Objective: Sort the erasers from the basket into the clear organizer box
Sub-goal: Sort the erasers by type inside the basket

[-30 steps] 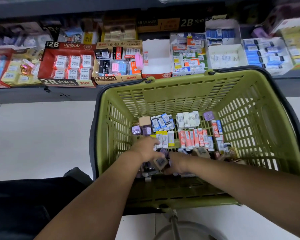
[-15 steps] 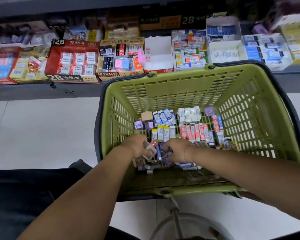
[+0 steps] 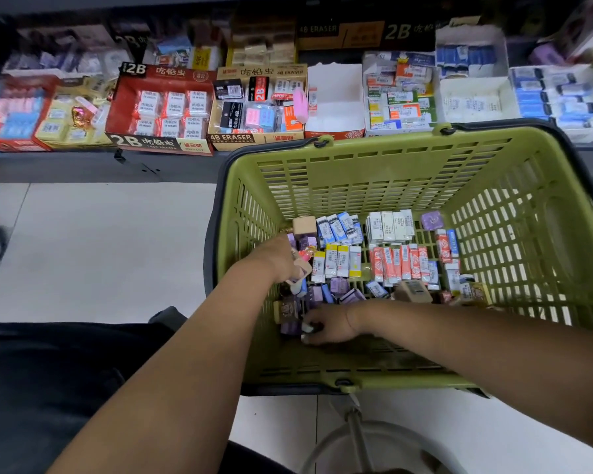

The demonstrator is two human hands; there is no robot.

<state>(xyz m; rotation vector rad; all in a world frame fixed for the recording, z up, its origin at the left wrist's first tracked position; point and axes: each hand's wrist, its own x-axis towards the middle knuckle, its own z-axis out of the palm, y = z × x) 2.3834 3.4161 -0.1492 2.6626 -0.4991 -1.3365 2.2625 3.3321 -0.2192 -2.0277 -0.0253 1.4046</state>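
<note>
A green slatted basket (image 3: 384,172) stands on the floor with many boxed erasers in it: blue-white ones (image 3: 338,229), white ones (image 3: 389,225), yellow-topped ones (image 3: 336,261), red-white ones (image 3: 399,263) and purple ones (image 3: 338,287). Inside at the left, my left hand (image 3: 276,258) grips a small tan and pink eraser (image 3: 302,266). My right hand (image 3: 327,325) is low near the front wall, fingers curled round a small white-tipped piece (image 3: 307,328) among the purple erasers. No clear organizer box is in view.
A low shelf behind the basket carries open display cartons of erasers: a red 2B carton (image 3: 158,112), a 4B ERASER carton (image 3: 257,107), a white carton (image 3: 334,100). White floor tiles (image 3: 100,248) lie left. A stool edge (image 3: 363,446) shows below.
My left hand rose toward the basket's left wall with a small eraser. My right hand slid left and nearer the front wall. The view shifted left a little.
</note>
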